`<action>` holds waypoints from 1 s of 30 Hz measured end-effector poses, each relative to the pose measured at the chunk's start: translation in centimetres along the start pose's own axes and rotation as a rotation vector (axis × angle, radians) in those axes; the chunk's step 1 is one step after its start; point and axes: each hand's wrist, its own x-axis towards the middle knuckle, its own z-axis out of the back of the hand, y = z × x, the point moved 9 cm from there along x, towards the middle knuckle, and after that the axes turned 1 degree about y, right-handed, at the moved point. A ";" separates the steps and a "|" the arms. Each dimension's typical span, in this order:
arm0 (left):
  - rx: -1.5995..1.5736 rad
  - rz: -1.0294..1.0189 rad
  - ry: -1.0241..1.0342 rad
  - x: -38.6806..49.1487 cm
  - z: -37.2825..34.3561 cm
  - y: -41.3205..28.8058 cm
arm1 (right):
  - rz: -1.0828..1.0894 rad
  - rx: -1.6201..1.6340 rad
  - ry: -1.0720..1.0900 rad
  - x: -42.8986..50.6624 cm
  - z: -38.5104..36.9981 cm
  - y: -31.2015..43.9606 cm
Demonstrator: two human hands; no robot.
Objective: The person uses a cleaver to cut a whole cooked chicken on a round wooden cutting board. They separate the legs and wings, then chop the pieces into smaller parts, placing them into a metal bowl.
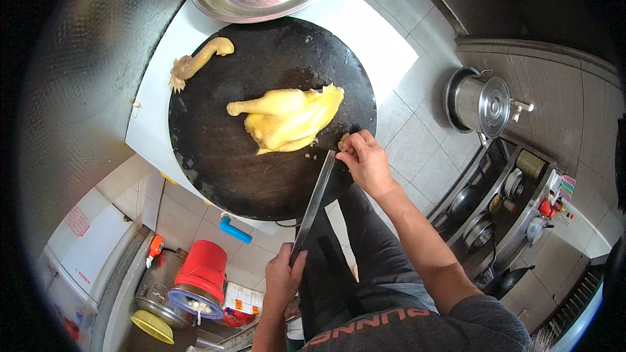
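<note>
In my left hand [285,274], low in the picture, is the handle of a cleaver [315,198] whose long blade slants up over the near edge of a round, dark chopping board [220,176]. My right hand [368,164] pinches a small pale scrap of chicken [344,143] at the board's right side, close by the blade's tip. A yellow, plucked chicken carcass [293,117] with a leg pointing left lies mid-board, apart from both hands. Toward the board's upper left rests a chicken neck with the head [199,61]. Small crumbs lie beside the carcass.
Beyond the board, a steel basin [293,2] holds several chicken pieces. A white tabletop [386,54] extends under the board. Lidded steel pots [481,102] and a rack of pans [481,230] stand at right. A red bucket [200,264] and blue pipe [235,231] are lower left.
</note>
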 end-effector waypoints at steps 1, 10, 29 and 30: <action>-0.006 -0.021 -0.016 0.0 0.2 -0.3 | 0.001 -0.020 0.019 0.0 -0.1 0.0; 0.001 -0.066 -0.044 0.2 0.1 -0.6 | 0.008 0.007 -0.033 -0.4 0.7 -0.1; -0.009 -0.027 -0.006 0.5 -0.1 -1.0 | -0.028 0.159 0.160 0.2 0.1 -1.5; -0.019 -0.038 -0.009 0.5 -0.2 -1.0 | -0.043 0.135 0.155 0.0 0.1 -2.2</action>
